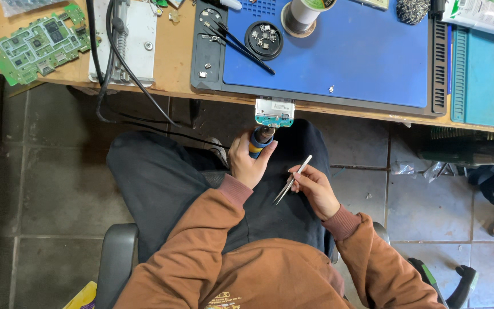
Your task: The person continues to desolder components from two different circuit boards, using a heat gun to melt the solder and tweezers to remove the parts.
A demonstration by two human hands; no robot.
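Seated at the near edge of the worktop, lap below it. Left hand wrapped around a blue-and-yellow tool handle, fingers clamped on it, tip up against a small circuit board hanging just past the worktop's near edge. Right hand just beside the left, over the lap, fingers pinched together on silver tweezers, points slanting down and left, clear of the board. On the worktop, a blue mat in a dark frame reaching the near edge; near the mat's far edge a round black dish of tiny parts, a spool of solder and a wad of wire wool. Black tweezers lying across the mat's left border. Toward the worktop's left end, a green circuit board and a white metal stand with black cables trailing off the near edge.
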